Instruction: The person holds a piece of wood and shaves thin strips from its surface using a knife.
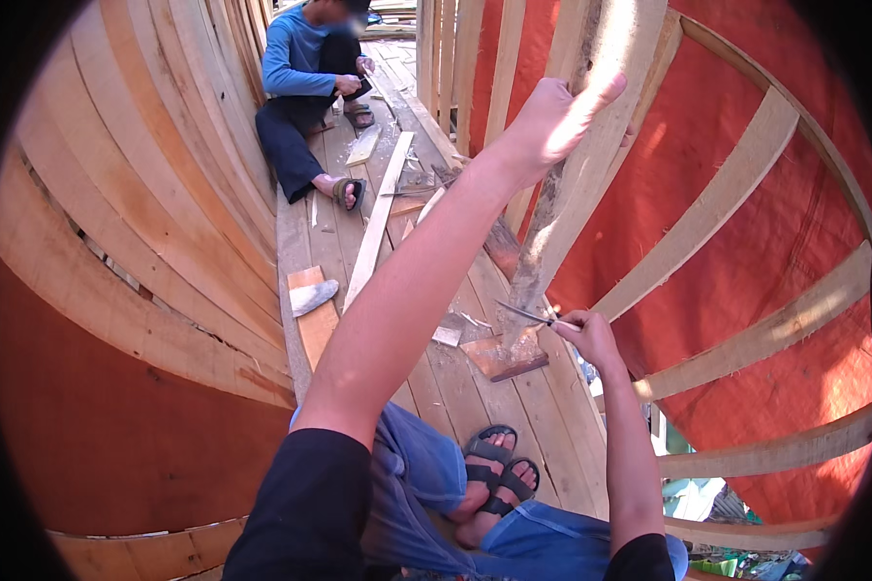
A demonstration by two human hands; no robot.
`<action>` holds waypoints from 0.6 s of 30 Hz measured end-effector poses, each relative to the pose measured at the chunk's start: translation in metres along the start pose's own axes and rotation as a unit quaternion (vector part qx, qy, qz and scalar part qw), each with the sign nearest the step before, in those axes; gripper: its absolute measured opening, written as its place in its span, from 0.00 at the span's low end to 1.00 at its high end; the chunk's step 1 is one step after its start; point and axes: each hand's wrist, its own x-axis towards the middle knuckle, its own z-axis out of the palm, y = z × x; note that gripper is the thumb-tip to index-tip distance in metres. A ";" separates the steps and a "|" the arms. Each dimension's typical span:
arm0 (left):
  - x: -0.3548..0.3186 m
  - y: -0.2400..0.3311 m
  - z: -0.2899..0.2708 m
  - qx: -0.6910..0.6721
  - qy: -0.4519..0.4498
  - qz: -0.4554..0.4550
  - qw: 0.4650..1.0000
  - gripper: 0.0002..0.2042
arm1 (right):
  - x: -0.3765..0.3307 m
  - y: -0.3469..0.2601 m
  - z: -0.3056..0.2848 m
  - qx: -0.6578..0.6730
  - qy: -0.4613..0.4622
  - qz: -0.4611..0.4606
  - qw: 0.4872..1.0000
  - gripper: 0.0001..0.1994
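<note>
High up, my left hand (564,118) is closed around the edge of a long pale wooden plank (574,218), its thumb pointing up. The plank stands tilted, with dark bark-like patches along its left edge. Its lower end rests on or just behind a small brown wood block (506,355) on the floor. My right hand (589,339) grips a knife (525,313) by its light handle. The thin curved blade points left, across the lower end of the plank; whether it touches the wood I cannot tell.
A co-worker in a blue top (295,63) sits at the far left, hands together. Wood strips (383,218), a grey flat piece (313,296) and shavings lie on the plank floor (543,426). Curved slats (712,218) over red sheeting rise on the right; a plank wall (165,184) bends up left.
</note>
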 end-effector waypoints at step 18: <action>0.002 0.004 0.015 0.019 -0.014 0.005 1.000 0.35 | -0.025 -0.039 -0.031 -0.012 0.095 -0.050 0.994 0.12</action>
